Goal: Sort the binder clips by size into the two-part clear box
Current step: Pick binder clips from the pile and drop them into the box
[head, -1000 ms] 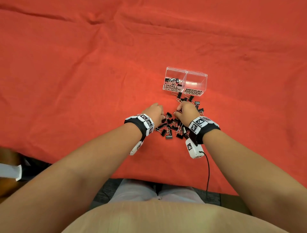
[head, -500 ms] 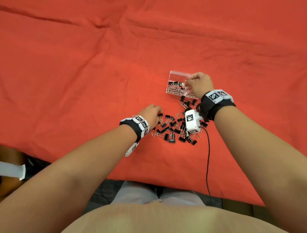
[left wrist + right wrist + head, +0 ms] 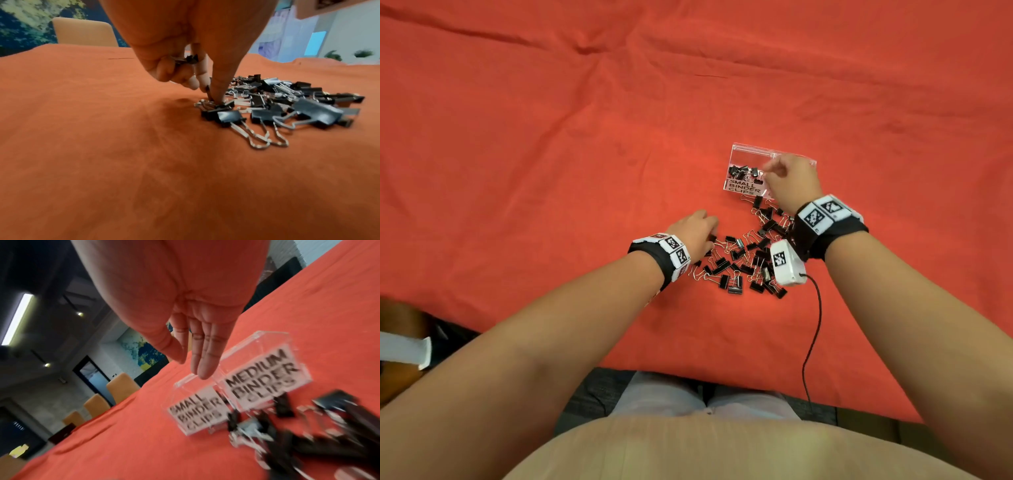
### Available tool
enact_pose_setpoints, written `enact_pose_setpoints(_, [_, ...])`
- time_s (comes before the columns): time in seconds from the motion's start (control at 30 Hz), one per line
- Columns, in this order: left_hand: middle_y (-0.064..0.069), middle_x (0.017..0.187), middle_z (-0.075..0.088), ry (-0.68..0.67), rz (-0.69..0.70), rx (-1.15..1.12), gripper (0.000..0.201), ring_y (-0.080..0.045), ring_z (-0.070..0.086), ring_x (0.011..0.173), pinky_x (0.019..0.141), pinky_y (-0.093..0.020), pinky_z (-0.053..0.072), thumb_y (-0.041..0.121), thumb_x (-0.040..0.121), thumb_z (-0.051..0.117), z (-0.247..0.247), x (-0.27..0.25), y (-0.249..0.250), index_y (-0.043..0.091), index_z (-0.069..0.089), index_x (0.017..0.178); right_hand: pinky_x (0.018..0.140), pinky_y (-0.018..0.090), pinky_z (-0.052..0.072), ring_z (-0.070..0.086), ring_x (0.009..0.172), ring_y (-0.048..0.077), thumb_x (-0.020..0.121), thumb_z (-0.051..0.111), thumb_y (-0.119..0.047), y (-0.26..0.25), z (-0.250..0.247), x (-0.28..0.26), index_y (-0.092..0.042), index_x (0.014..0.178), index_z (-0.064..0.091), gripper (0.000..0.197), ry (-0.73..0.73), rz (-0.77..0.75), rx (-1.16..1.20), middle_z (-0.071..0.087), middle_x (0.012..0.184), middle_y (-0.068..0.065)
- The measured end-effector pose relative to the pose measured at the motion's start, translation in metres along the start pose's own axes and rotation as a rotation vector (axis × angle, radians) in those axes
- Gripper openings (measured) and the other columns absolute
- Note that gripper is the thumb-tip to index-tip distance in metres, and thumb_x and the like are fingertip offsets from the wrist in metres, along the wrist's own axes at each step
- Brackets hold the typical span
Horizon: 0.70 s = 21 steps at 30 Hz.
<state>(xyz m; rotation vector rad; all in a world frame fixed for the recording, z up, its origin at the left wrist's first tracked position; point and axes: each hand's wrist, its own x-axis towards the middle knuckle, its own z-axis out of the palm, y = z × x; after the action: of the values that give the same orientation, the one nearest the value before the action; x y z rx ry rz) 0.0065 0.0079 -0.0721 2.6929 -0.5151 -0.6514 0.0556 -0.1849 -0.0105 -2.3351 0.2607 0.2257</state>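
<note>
Right hand [image 3: 792, 180]: held above the clear box [image 3: 743, 150], over the divide between its two parts; in the right wrist view the fingers [image 3: 202, 353] are straight, close together and pointing down at the box, with nothing in them. The hand is released.

Left hand [image 3: 693, 231]: down at the left edge of the clip pile [image 3: 748, 257]. In the left wrist view the thumb and a fingertip [image 3: 219, 91] pinch a small binder clip [image 3: 224, 105] lying on the cloth, while the curled far fingers hold another small clip [image 3: 186, 59] tucked against the palm. So this hand is grasping clips.

Clear box: stands on the red cloth [image 3: 551, 154], just beyond the far end of the pile. Its left part carries a label reading SMALL BINDER CLIPS [image 3: 744, 186] and holds several small black clips [image 3: 743, 171]. Its right part carries a label reading MEDIUM BINDER CLIPS [image 3: 265, 378]; in the head view the right hand covers most of that part, so I cannot tell what it holds.

Clip pile: loose black binder clips with silver wire handles, of mixed sizes, scattered on the cloth between the two wrists and reaching up to the near wall of the box.

Wrist gear: each wrist wears a black band with white marker tiles; a white camera unit [image 3: 787, 262] hangs below the right wrist, with a black cable [image 3: 813, 335] trailing towards the near edge of the table.

Background: orange chairs [image 3: 121, 386] stand beyond the far side of the table.
</note>
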Motion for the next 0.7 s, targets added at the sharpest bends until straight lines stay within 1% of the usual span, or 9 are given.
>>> enact_pose_setpoints(0.07, [-0.001,0.095,0.053,0.039,-0.042,-0.132,0.012,-0.02,0.055,0.085,0.074,-0.034,0.05,0.017,0.085,0.064,-0.003,0.003,-0.003,0.014,0.057,0.094,0.055,0.015,0.046,0.057,0.071,0.008,0.091,0.051,-0.01,0.013,0.008,-0.019,-0.015,0.096,0.063,0.014,-0.079,-0.006,-0.051,0.063,0.093,0.001])
enact_pose_setpoints(0.1, [0.0,0.09,0.055,0.06,-0.068,-0.211,0.009,-0.018,0.055,0.081,0.072,-0.031,0.05,0.015,0.084,0.065,-0.007,0.005,-0.003,0.014,0.057,0.09,0.053,0.011,0.042,0.055,0.069,0.005,0.091,0.051,-0.008,0.02,0.014,-0.029,-0.014,0.093,0.062,0.013,-0.129,-0.013,-0.094,0.063,0.092,0.001])
enact_pose_setpoints(0.17, [0.002,0.081,0.057,0.11,-0.122,-0.368,0.009,-0.013,0.054,0.073,0.061,-0.022,0.044,0.012,0.083,0.065,-0.017,0.012,0.0,0.014,0.057,0.086,0.058,0.012,0.045,0.058,0.07,0.006,0.09,0.051,-0.007,0.033,0.027,-0.045,-0.014,0.089,0.062,0.013,-0.209,-0.035,-0.191,0.064,0.094,0.003])
enact_pose_setpoints(0.23, [0.006,0.074,0.055,0.157,-0.142,-0.462,0.011,-0.011,0.051,0.068,0.059,-0.02,0.041,0.009,0.081,0.065,-0.03,0.022,0.007,0.016,0.056,0.083,0.072,0.023,0.053,0.061,0.082,0.015,0.087,0.053,-0.007,0.042,0.038,-0.055,-0.011,0.089,0.065,0.013,-0.257,-0.082,-0.293,0.063,0.102,0.008])
enact_pose_setpoints(0.3, [0.007,0.073,0.054,0.193,-0.141,-0.507,0.013,-0.013,0.051,0.07,0.062,-0.021,0.043,0.007,0.081,0.065,-0.044,0.036,0.017,0.016,0.056,0.082,0.086,0.035,0.052,0.059,0.1,0.024,0.086,0.055,-0.009,0.051,0.047,-0.06,-0.007,0.097,0.066,0.016,-0.288,-0.129,-0.386,0.058,0.112,0.011])
enact_pose_setpoints(0.43, [0.006,0.071,0.055,0.279,-0.157,-0.506,0.025,-0.017,0.054,0.069,0.066,-0.028,0.048,0.005,0.079,0.064,-0.066,0.07,0.036,0.024,0.051,0.068,0.088,0.046,0.05,0.05,0.109,0.029,0.083,0.055,-0.009,0.059,0.058,-0.065,-0.004,0.104,0.06,0.022,-0.299,-0.196,-0.471,0.053,0.108,0.01])
enact_pose_setpoints(0.53, [0.002,0.079,0.058,0.273,-0.15,-0.396,0.034,-0.018,0.056,0.074,0.069,-0.028,0.049,0.006,0.081,0.063,-0.073,0.092,0.047,0.028,0.045,0.062,0.085,0.046,0.05,0.05,0.107,0.03,0.084,0.055,-0.01,0.06,0.057,-0.065,-0.002,0.101,0.06,0.02,-0.272,-0.213,-0.457,0.054,0.106,0.011])
enact_pose_setpoints(0.6, [-0.001,0.089,0.062,0.229,-0.147,-0.322,0.032,-0.019,0.058,0.078,0.071,-0.027,0.05,0.004,0.083,0.059,-0.073,0.103,0.05,0.027,0.048,0.063,0.086,0.044,0.049,0.051,0.105,0.028,0.085,0.055,-0.012,0.06,0.053,-0.063,-0.003,0.101,0.061,0.019,-0.24,-0.232,-0.402,0.057,0.105,0.012])
enact_pose_setpoints(0.7, [-0.006,0.106,0.065,0.17,-0.129,-0.265,0.016,-0.022,0.062,0.082,0.074,-0.029,0.053,0.006,0.084,0.057,-0.07,0.107,0.053,0.02,0.063,0.088,0.081,0.036,0.051,0.056,0.089,0.021,0.086,0.054,-0.014,0.057,0.044,-0.063,-0.008,0.096,0.063,0.015,-0.17,-0.165,-0.224,0.061,0.096,0.006])
